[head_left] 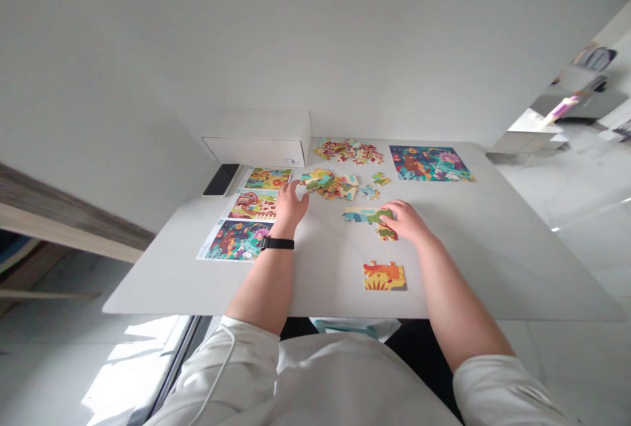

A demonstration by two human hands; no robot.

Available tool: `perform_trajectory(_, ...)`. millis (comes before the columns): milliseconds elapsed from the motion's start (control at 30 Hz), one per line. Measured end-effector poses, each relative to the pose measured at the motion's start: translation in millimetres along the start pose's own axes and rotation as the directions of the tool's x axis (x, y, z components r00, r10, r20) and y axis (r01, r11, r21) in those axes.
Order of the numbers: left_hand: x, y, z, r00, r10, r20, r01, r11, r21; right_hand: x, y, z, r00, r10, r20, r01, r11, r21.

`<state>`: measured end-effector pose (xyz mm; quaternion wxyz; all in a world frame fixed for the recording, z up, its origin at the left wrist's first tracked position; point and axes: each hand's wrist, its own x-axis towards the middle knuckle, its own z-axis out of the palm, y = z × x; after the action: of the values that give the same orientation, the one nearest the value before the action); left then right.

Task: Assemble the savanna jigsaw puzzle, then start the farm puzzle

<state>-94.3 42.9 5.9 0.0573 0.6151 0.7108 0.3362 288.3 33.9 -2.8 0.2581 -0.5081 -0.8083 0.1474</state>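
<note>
My left hand (292,206), a black band on its wrist, reaches over the picture cards with thumb and fingers apart. Its fingertips are beside the left edge of a pile of loose jigsaw pieces (328,184), and I see nothing held in it. On the right, my right hand (407,221) has its thumb and fingers closed at the right end of a joined strip of jigsaw pieces (362,215), where a green part shows. One yellow-green piece (387,233) hangs below that end. Closer to me lies a joined yellow and orange jigsaw section (384,277).
Farther back are a second pile of reddish pieces (350,151), a white box (256,150) and a finished dark-blue puzzle (431,163). A phone (221,179) lies left of three picture cards (239,240). Two loose pieces (371,192) lie right of the nearer pile.
</note>
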Motion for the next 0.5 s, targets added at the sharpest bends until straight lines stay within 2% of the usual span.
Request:
perform_trajectory(167, -3.6, 5.0, 16.5, 0.981, 0.155, 0.120, -0.164, 0.984, 0.064, 0.8, -6.1, -1.3, 1.000, 0.010, 0.025, -0.010, 1.000, -0.013)
perform_trajectory(267, -4.4, 10.1, 25.1, 0.966, 0.158, 0.203, -0.180, 0.978, 0.100, 1.3, -9.0, -1.5, 0.999, 0.014, 0.036, -0.013, 1.000, -0.027)
perform_trajectory(500, -4.1, 16.9, 31.6, 0.933, 0.195, 0.302, -0.232, 0.968, 0.092, 1.9, -10.2, 0.2, 0.999, 0.007, 0.048, -0.004, 0.998, -0.063)
